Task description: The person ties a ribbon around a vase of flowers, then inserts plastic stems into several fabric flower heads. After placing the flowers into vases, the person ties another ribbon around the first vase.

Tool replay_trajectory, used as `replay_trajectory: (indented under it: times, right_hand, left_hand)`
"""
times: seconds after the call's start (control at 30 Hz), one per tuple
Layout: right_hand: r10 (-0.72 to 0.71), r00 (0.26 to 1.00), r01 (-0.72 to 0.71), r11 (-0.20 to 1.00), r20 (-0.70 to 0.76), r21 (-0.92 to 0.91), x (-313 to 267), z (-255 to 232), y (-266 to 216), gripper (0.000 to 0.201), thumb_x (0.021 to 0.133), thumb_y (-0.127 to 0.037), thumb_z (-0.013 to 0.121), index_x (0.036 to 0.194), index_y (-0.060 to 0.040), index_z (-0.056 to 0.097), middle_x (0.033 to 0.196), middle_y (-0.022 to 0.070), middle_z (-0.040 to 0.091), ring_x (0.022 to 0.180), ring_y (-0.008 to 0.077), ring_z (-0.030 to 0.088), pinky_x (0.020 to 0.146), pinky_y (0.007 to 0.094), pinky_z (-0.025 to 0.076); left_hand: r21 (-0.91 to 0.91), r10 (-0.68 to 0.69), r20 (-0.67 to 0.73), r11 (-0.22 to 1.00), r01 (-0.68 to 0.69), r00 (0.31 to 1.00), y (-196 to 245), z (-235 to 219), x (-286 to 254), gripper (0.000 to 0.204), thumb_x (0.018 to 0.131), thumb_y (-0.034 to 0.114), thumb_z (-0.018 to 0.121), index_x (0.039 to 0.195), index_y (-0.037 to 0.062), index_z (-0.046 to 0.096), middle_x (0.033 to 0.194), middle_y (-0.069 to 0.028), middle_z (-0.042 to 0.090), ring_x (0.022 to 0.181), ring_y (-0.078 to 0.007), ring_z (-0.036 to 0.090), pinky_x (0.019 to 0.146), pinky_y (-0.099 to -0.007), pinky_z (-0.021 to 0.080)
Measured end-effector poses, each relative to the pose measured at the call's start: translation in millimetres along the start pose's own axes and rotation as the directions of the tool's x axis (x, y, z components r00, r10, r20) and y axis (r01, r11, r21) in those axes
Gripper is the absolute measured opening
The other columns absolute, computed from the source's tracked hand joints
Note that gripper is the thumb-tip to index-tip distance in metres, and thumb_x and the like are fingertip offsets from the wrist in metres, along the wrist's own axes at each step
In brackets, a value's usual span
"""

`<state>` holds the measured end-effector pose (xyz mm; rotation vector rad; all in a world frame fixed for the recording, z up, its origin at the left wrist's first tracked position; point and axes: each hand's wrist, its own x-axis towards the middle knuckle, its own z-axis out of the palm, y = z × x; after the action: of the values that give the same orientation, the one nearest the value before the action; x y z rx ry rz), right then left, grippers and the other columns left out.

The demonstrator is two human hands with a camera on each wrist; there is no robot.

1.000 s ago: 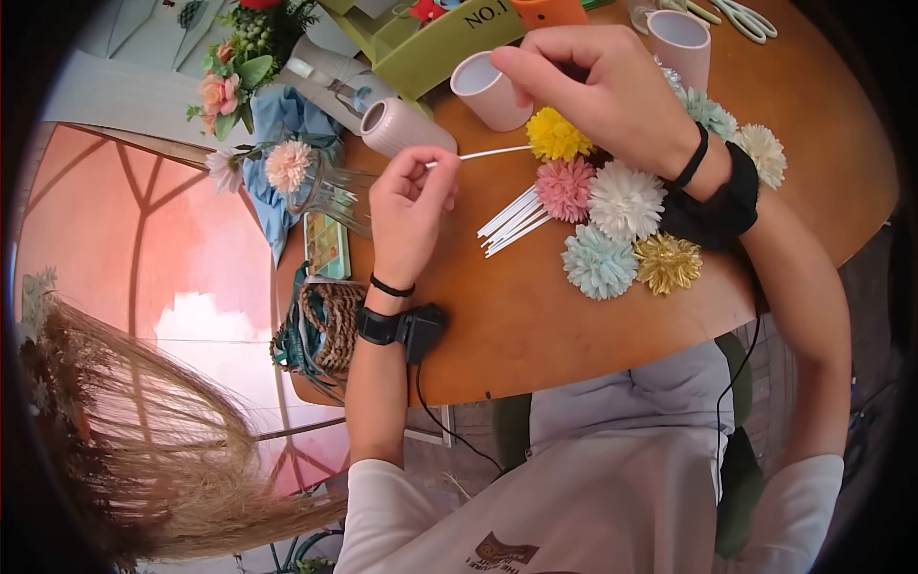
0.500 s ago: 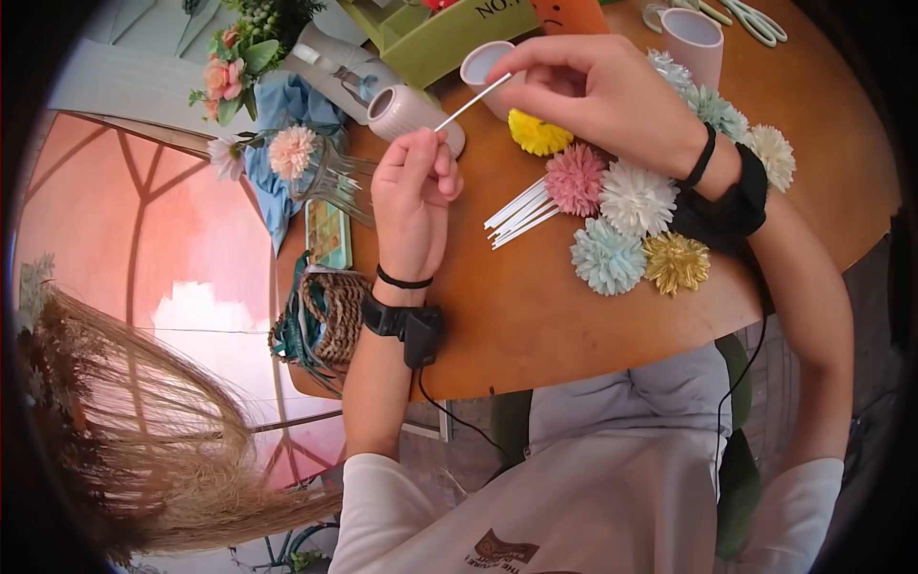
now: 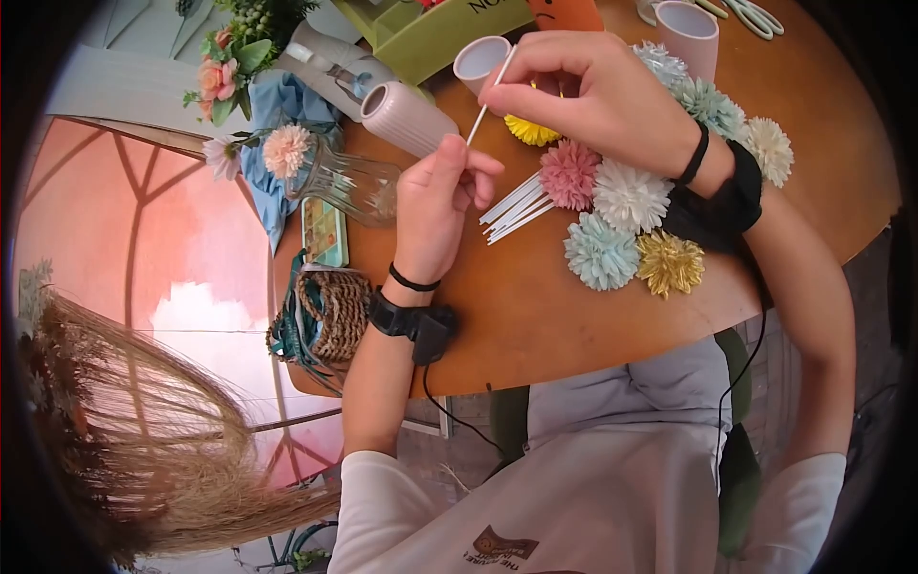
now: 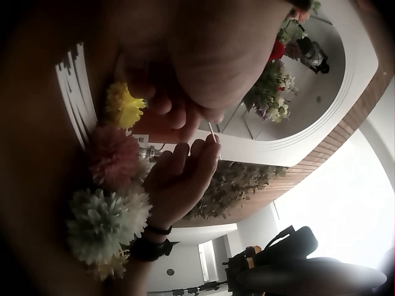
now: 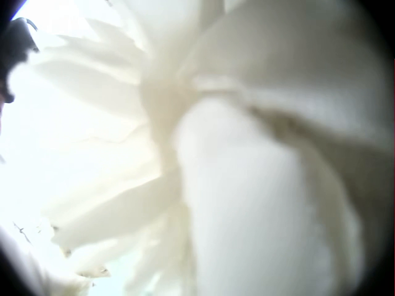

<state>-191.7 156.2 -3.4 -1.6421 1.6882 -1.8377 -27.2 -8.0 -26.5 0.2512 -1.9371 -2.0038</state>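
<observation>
A thin white stick [image 3: 484,110] runs steeply between the two hands over the table. My left hand [image 3: 435,206] pinches its lower end between thumb and fingers. The thumb and fingers of my right hand [image 3: 598,91] pinch the stick higher up. Below the right hand lies a yellow flower head [image 3: 532,131], partly hidden by it. Pink [image 3: 571,175], white [image 3: 631,196], pale blue [image 3: 602,251] and gold [image 3: 669,263] pompom flower heads sit close by. A bunch of white sticks [image 3: 516,209] lies beside the pink one. Blurred white petals [image 5: 247,203] fill the right wrist view.
Behind the hands are a ribbed pink vase [image 3: 406,117], pink cups [image 3: 481,63] and a green box [image 3: 435,43]. To the left lie a glass vase [image 3: 354,182] and a woven basket [image 3: 335,311]. Scissors [image 3: 755,14] rest at the back right.
One second ago the stick lay nearly level, reaching from the left hand toward the yellow flower. It has since swung steep and entered the right hand's pinch. Lately the left hand has shifted right.
</observation>
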Motion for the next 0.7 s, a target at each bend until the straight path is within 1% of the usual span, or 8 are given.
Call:
replay_trajectory:
  times: [0.13,0.23,0.33,0.43,0.53,0.63,0.67,0.7]
  right_hand:
    - [0.007,0.991,0.006,0.995,-0.136,0.096,5,2,10,0.02,0.1,-0.02,0.066,0.101,-0.0012,0.069,0.081,-0.0048,0.064,0.065,0.0003,0.051,0.057,0.0192,0.04]
    - [0.233,0.968,-0.221,0.966,-0.09,0.133,3,-8,-13,0.021,0.101,-0.024,0.065,0.101,-0.0031,0.069,0.073,-0.0079,0.061,0.054,-0.0023,0.044,0.046,0.018,0.032]
    - [0.184,0.975,-0.163,0.974,-0.126,0.157,4,-4,-8,0.022,0.1,-0.026,0.066,0.098,-0.0038,0.069,0.068,-0.0098,0.058,0.047,-0.0036,0.037,0.041,0.0177,0.025]
    - [0.204,0.97,-0.183,0.97,-0.13,0.161,3,-3,-11,0.022,0.1,-0.025,0.067,0.097,-0.0042,0.069,0.069,-0.0097,0.058,0.049,-0.0035,0.039,0.042,0.0177,0.026]
    - [0.223,0.967,-0.201,0.964,-0.121,0.174,4,-4,-13,0.022,0.099,-0.026,0.068,0.096,-0.0043,0.069,0.07,-0.0097,0.058,0.05,-0.0035,0.04,0.043,0.0176,0.027]
    - [0.192,0.972,-0.168,0.971,-0.138,0.169,5,-3,-10,0.023,0.099,-0.026,0.068,0.094,-0.0038,0.068,0.07,-0.0098,0.058,0.052,-0.0035,0.042,0.044,0.0175,0.028]
    - [0.179,0.975,-0.158,0.976,-0.132,0.153,5,-3,-8,0.023,0.099,-0.026,0.068,0.095,-0.0036,0.068,0.071,-0.0094,0.059,0.055,-0.0034,0.044,0.045,0.0174,0.029]
    - [0.168,0.978,-0.15,0.979,-0.125,0.138,5,-4,-6,0.023,0.099,-0.026,0.068,0.096,-0.0034,0.068,0.072,-0.009,0.06,0.057,-0.0033,0.046,0.046,0.0172,0.031]
  left_hand:
    - [0.098,0.029,-0.013,0.995,-0.027,1.0,-1,-3,2,0.046,0.109,0.038,0.048,0.092,-0.0006,0.066,0.071,-0.0039,0.056,0.067,-0.0139,0.052,0.068,-0.0299,0.044]
    - [0.073,0.02,-0.039,0.997,-0.017,0.999,-2,-6,4,0.045,0.11,0.036,0.048,0.092,-0.0007,0.066,0.073,-0.0038,0.058,0.067,-0.0132,0.052,0.068,-0.0296,0.044]
    - [0.056,0.027,-0.063,0.998,-0.023,0.998,-2,-3,4,0.04,0.109,0.031,0.049,0.094,-0.0009,0.067,0.076,-0.0036,0.059,0.067,-0.0123,0.052,0.068,-0.0292,0.044]
    - [0.137,0.056,-0.058,0.989,-0.048,0.997,-5,-3,3,0.028,0.107,0.021,0.053,0.102,-0.0017,0.068,0.082,-0.0032,0.062,0.07,-0.0113,0.055,0.07,-0.0278,0.046]
    - [0.407,0.15,0.016,0.902,-0.143,0.989,0,7,0,0.021,0.103,0.01,0.056,0.115,-0.0026,0.068,0.102,-0.0073,0.067,0.09,-0.0147,0.062,0.082,-0.0286,0.048]
    - [0.586,0.354,0.272,0.676,-0.446,0.895,2,15,1,0.026,0.099,0.004,0.058,0.124,-0.0014,0.066,0.126,-0.0104,0.065,0.115,-0.0198,0.06,0.098,-0.0322,0.046]
    - [0.626,0.353,0.357,0.596,-0.502,0.865,4,16,1,0.033,0.095,0.0,0.06,0.127,0.0015,0.065,0.13,-0.015,0.063,0.125,-0.0311,0.055,0.107,-0.0399,0.042]
    - [0.638,0.348,0.396,0.562,-0.527,0.85,4,18,1,0.033,0.095,0.001,0.06,0.128,0.0018,0.065,0.13,-0.0147,0.063,0.125,-0.032,0.055,0.108,-0.0403,0.042]
